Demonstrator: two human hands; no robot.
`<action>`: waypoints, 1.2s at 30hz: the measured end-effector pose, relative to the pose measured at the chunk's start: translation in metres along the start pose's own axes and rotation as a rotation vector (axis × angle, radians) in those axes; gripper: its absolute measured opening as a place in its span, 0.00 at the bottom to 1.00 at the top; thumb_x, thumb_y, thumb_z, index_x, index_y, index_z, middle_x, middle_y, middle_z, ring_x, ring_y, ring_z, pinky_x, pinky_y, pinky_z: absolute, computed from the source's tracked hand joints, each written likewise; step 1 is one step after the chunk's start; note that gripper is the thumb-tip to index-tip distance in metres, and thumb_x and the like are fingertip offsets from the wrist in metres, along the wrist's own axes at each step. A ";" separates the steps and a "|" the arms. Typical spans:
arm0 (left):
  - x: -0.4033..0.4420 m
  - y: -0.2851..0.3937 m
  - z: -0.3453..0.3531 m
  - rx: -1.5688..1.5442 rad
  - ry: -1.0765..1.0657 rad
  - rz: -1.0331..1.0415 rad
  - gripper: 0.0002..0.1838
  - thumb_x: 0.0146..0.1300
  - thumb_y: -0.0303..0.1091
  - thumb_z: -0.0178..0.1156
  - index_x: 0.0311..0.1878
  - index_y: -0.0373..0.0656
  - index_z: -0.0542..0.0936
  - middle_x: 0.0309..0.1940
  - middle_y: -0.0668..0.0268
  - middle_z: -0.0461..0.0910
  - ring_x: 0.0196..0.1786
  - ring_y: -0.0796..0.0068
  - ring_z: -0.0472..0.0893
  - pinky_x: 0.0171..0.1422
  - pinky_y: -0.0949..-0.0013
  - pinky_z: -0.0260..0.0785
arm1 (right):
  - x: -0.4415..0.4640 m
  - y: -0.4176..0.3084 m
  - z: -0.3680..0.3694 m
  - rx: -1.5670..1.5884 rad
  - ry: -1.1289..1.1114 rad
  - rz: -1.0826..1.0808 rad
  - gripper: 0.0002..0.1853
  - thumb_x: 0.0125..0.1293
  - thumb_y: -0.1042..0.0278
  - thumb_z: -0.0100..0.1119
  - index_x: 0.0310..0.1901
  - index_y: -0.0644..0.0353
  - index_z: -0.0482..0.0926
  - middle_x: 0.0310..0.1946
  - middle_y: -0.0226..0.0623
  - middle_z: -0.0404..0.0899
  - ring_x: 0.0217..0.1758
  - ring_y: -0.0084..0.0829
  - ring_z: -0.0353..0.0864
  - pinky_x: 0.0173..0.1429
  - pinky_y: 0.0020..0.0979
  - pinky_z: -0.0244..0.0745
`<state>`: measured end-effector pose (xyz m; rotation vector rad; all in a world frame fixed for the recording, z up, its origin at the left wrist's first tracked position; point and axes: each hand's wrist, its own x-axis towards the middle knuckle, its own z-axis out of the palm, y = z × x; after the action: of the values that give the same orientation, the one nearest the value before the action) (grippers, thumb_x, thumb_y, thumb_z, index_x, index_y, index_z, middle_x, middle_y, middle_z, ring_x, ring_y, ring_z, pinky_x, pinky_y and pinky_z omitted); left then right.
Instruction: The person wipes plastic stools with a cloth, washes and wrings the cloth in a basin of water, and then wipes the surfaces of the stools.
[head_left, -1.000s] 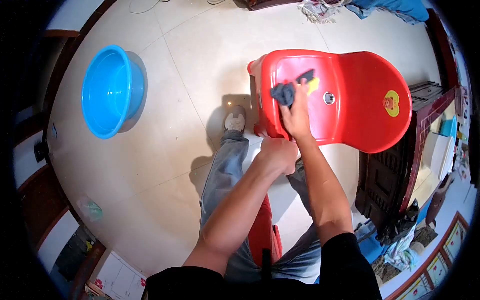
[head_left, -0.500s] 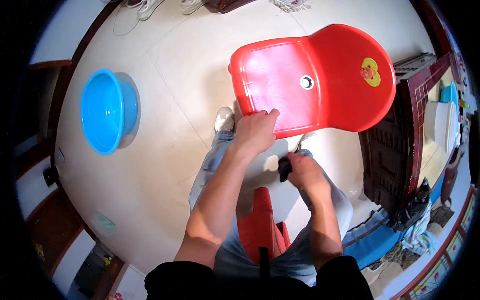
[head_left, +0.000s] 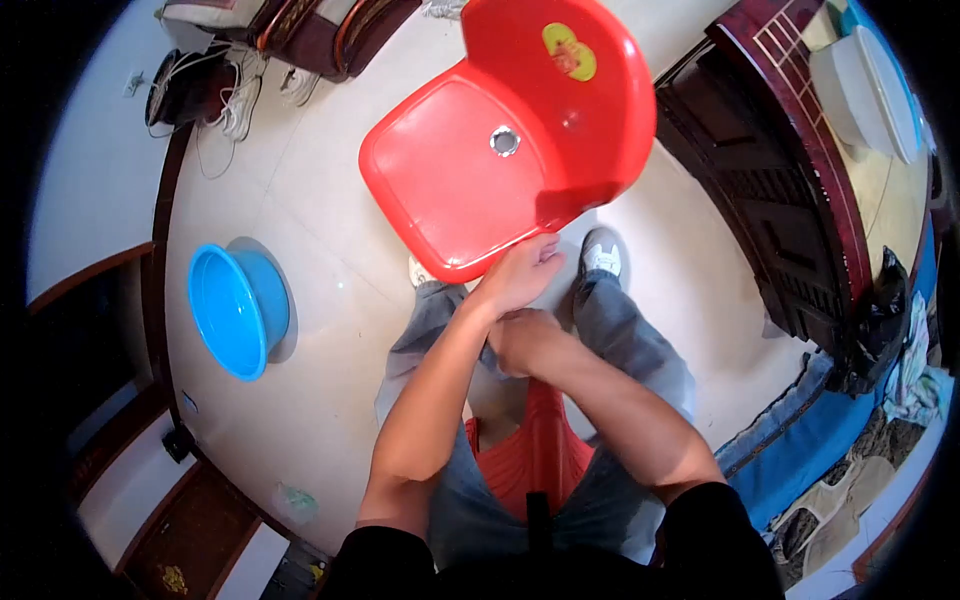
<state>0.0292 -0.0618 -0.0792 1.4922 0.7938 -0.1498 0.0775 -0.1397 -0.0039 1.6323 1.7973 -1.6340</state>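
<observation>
A red plastic child's chair [head_left: 450, 175], with a yellow sticker on its backrest and a round hole in its seat, is in front of me. My left hand [head_left: 520, 275] is closed at the near edge of the seat, its fingers partly hidden. Close below the left wrist, my right hand [head_left: 525, 338] is curled, its fingertips hidden behind the left forearm. The black cloth seen in it half a second ago is out of sight now. Between my legs is a red plastic stool [head_left: 545, 440].
A blue basin [head_left: 265, 300] stands on the floor at the left. Dark wooden furniture [head_left: 760, 170] is at the right, with a white tub [head_left: 850, 95] on top. A black plastic bag [head_left: 885, 310] hangs near its corner. Shoes [head_left: 240, 105] lie at the far left.
The chair has turned, its backrest swinging toward the far side. My right hand has moved left, beneath the left wrist, and the black cloth has gone from sight. The view has shifted.
</observation>
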 end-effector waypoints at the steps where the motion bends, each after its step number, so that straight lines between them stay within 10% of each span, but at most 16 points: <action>1: 0.009 -0.013 0.003 0.005 -0.021 -0.018 0.25 0.75 0.36 0.57 0.67 0.28 0.73 0.61 0.50 0.81 0.64 0.65 0.79 0.69 0.64 0.69 | 0.006 0.001 0.009 0.006 0.043 0.012 0.19 0.59 0.67 0.63 0.53 0.59 0.86 0.56 0.46 0.85 0.57 0.45 0.86 0.59 0.45 0.81; 15: 0.050 -0.027 0.032 -0.237 0.270 -0.202 0.29 0.70 0.44 0.63 0.66 0.30 0.77 0.61 0.55 0.81 0.64 0.69 0.78 0.72 0.68 0.65 | 0.006 0.019 -0.002 0.011 -0.120 0.159 0.22 0.56 0.68 0.67 0.55 0.52 0.86 0.59 0.38 0.84 0.61 0.38 0.85 0.60 0.40 0.81; 18: 0.064 -0.017 0.017 -0.274 0.257 -0.226 0.25 0.71 0.43 0.63 0.61 0.32 0.82 0.55 0.59 0.85 0.59 0.72 0.80 0.68 0.70 0.66 | 0.010 0.027 0.011 0.062 0.008 0.127 0.19 0.51 0.71 0.66 0.48 0.54 0.89 0.53 0.43 0.87 0.58 0.42 0.86 0.57 0.40 0.81; 19: 0.068 -0.007 0.021 -0.272 0.426 -0.145 0.19 0.70 0.43 0.63 0.51 0.36 0.87 0.37 0.66 0.87 0.42 0.79 0.80 0.52 0.71 0.71 | 0.007 0.025 0.009 0.060 -0.009 0.110 0.19 0.51 0.71 0.66 0.48 0.55 0.89 0.53 0.44 0.87 0.58 0.42 0.86 0.58 0.40 0.81; 28: 0.150 0.014 -0.081 -0.246 0.694 -0.162 0.23 0.63 0.50 0.68 0.46 0.37 0.89 0.36 0.60 0.87 0.43 0.73 0.81 0.54 0.66 0.71 | -0.001 0.003 0.002 0.119 0.058 0.001 0.20 0.60 0.73 0.62 0.55 0.64 0.83 0.55 0.45 0.86 0.58 0.45 0.86 0.57 0.43 0.82; 36: 0.170 0.003 -0.102 -0.147 0.801 -0.028 0.20 0.67 0.34 0.64 0.57 0.29 0.81 0.48 0.55 0.86 0.53 0.66 0.84 0.62 0.66 0.73 | 0.013 0.014 -0.029 0.190 0.096 -0.052 0.17 0.73 0.70 0.50 0.59 0.65 0.78 0.51 0.51 0.85 0.53 0.49 0.87 0.55 0.47 0.82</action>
<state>0.1189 0.0964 -0.1584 1.3918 1.4250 0.5102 0.0980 -0.1127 -0.0104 1.7851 1.7909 -1.8292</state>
